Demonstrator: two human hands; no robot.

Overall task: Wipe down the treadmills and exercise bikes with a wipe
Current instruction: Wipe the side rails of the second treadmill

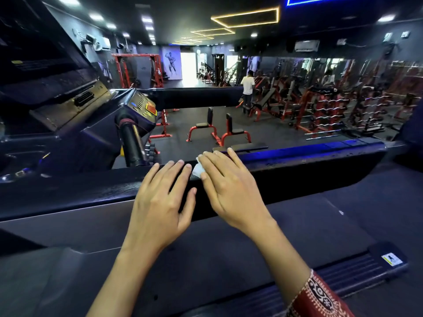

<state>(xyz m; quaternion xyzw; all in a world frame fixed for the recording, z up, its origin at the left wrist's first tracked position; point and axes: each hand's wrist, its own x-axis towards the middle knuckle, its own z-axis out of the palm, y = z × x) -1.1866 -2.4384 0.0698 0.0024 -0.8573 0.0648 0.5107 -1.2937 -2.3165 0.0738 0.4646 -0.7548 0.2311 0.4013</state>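
Wiping looks to be in hand on the black rail [320,162]: the right hand [231,191] lies flat, fingers straight, pressing the white wipe [198,169] down, just beside the left hand [160,202], resting open on the same rail. Next, I'd judge, a firm sweep rightward, then the treadmill console [140,106] beyond the left hand
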